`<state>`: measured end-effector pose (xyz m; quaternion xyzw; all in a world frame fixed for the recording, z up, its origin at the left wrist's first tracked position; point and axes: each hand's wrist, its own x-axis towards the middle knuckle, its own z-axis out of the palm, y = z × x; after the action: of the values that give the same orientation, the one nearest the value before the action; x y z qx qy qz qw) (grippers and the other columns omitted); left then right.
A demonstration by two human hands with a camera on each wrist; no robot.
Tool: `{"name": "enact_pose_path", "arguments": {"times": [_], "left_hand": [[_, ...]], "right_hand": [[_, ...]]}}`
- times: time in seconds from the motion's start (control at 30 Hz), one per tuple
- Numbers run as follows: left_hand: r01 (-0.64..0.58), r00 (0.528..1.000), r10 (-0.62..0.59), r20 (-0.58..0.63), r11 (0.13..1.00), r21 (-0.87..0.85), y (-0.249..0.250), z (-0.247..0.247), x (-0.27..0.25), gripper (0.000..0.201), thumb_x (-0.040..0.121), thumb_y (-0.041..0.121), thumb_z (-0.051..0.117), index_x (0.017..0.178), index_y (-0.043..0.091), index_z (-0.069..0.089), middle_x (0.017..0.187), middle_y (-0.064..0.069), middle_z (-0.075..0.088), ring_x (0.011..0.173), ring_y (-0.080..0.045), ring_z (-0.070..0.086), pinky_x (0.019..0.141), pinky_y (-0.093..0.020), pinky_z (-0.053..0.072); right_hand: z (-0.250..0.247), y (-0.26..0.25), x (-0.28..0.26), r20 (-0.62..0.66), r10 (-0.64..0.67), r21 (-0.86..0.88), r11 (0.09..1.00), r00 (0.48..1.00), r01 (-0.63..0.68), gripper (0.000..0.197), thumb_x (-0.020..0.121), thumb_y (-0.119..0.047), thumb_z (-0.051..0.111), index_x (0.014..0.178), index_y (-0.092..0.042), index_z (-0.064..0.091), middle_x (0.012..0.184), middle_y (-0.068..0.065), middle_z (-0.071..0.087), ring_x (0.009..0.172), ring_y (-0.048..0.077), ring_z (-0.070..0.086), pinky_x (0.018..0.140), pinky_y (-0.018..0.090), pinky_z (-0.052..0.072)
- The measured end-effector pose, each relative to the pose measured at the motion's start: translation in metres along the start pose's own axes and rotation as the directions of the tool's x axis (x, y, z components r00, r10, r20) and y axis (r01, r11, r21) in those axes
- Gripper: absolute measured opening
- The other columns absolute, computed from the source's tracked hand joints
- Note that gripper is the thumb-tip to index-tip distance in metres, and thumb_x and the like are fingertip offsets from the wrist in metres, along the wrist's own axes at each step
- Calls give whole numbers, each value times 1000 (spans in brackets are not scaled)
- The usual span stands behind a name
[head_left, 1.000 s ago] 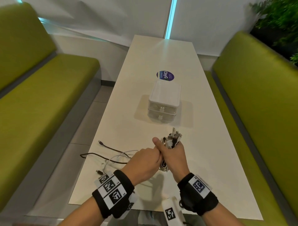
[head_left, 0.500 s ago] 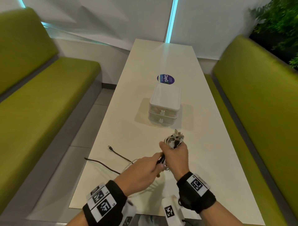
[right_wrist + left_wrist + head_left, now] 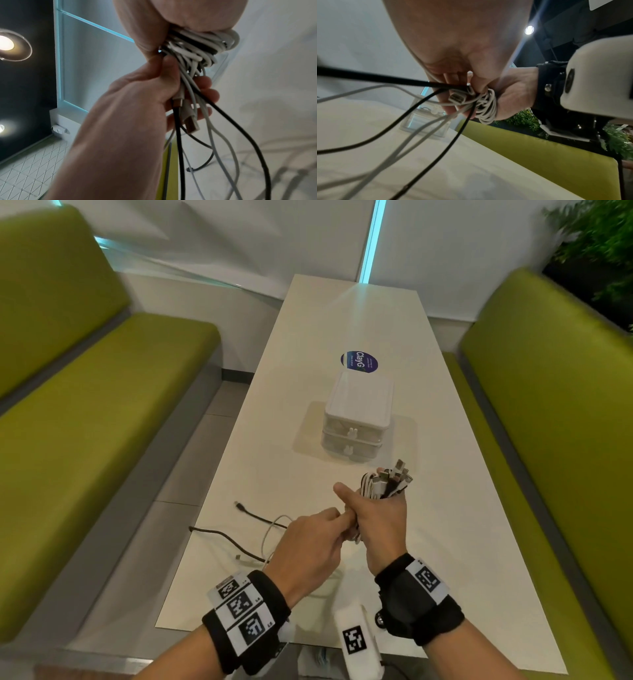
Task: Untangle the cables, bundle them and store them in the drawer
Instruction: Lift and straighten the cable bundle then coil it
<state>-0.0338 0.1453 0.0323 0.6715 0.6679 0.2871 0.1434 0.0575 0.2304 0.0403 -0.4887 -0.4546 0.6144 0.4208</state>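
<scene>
White tabletop (image 3: 445, 542) running lengthwise between two green benches is carrying everything. Above its near end the right hand (image 3: 380, 522) is clenching a cable bundle (image 3: 385, 482) of white and black leads, holding it roughly upright so the plug ends are fanning up and away toward the far edge; in the right wrist view the wound coils (image 3: 202, 44) are sitting just under the fist with loose tails hanging down. The left hand (image 3: 308, 546) is pressing against the right one, its fingers (image 3: 205, 82) curling round the trailing strands just below the coils. From there loose cables (image 3: 239, 542), black and white, are sagging down to the table and lying near its left edge, one black plug (image 3: 239, 506) pointing toward the far left. Farther along the middle of the table a white drawer unit (image 3: 356, 419) is standing with two closed drawers, their small knobs facing the person. Just behind it a round blue sticker (image 3: 359, 362) is reading "ClayG". Bare tabletop is stretching to the right of the hands and between the hands and the drawers. Both wrists are wearing black bands with printed square markers.
</scene>
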Motion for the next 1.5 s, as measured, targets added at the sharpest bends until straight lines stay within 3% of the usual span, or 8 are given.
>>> {"name": "enact_pose_path", "arguments": {"times": [0.13, 0.33, 0.53, 0.67, 0.93, 1.1, 1.33, 1.5], "left_hand": [[-38, 999, 37, 16, 998, 54, -4, 9, -4, 41, 91, 34, 24, 126, 30, 46, 79, 4, 57, 61, -20, 55, 58, -40, 49], [-84, 996, 87, -31, 994, 73, -4, 11, -6, 46, 93, 27, 30, 138, 33, 32, 79, 6, 54, 59, -16, 52, 51, -29, 42], [-64, 998, 65, 0, 993, 100, -9, 14, -10, 55, 100, 26, 34, 149, 39, 11, 104, 8, 54, 72, -21, 60, 58, -38, 50], [107, 994, -109, -14, 988, -111, -4, 6, -10, 41, 100, 43, 38, 134, 41, 15, 116, 7, 62, 87, -22, 65, 75, -38, 50], [145, 912, -208, 353, 969, 198, -23, 3, -1, 54, 84, 73, 46, 84, 19, 52, 63, 7, 50, 69, -21, 58, 59, -32, 37], [177, 896, -180, 406, 983, 46, -36, -18, 2, 52, 77, 67, 63, 55, 22, 47, 49, 4, 46, 50, -11, 45, 53, -30, 31], [392, 781, -148, 607, 872, -292, -44, -45, 3, 28, 84, 38, 71, 66, 18, 62, 47, 4, 55, 43, -16, 53, 57, -23, 43], [424, 806, -98, 584, 784, -453, -48, -54, 3, 10, 86, 18, 71, 93, 11, 74, 66, -1, 61, 51, -19, 58, 70, -29, 55]], "right_hand": [[-6, -1, -6, 6, 137, 50, 989, 991, -137, 27, 73, -17, 84, 87, 1, 69, 81, 12, 75, 79, 22, 73, 64, 36, 56], [-7, -4, -7, 92, 284, 185, 937, 954, -297, 31, 79, -19, 79, 105, -8, 66, 97, 4, 76, 94, 23, 73, 73, 42, 58], [-3, -6, -8, 90, 248, 218, 940, 965, -262, 18, 83, -20, 74, 80, -6, 64, 77, 13, 70, 76, 27, 71, 66, 40, 56], [-6, -11, 1, 35, 251, 289, 924, 967, -250, 22, 84, -17, 74, 73, -12, 56, 60, 6, 56, 55, 20, 61, 54, 32, 52], [-11, -12, 5, 93, 171, 222, 957, 981, -188, 29, 85, -9, 71, 67, -14, 49, 50, 3, 40, 42, 20, 44, 47, 30, 41], [-17, -14, 7, 158, 150, 173, 969, 976, -176, 38, 84, -5, 69, 60, -13, 42, 49, 6, 37, 41, 21, 42, 47, 31, 41], [-28, -16, 11, 197, 57, 32, 997, 979, -65, 39, 83, 4, 65, 57, -13, 41, 47, 7, 37, 38, 23, 44, 49, 32, 41], [-38, -18, 12, 216, -111, -254, 953, 970, 165, 39, 82, 5, 69, 54, -12, 47, 41, 8, 48, 38, 23, 47, 51, 30, 44]]}}
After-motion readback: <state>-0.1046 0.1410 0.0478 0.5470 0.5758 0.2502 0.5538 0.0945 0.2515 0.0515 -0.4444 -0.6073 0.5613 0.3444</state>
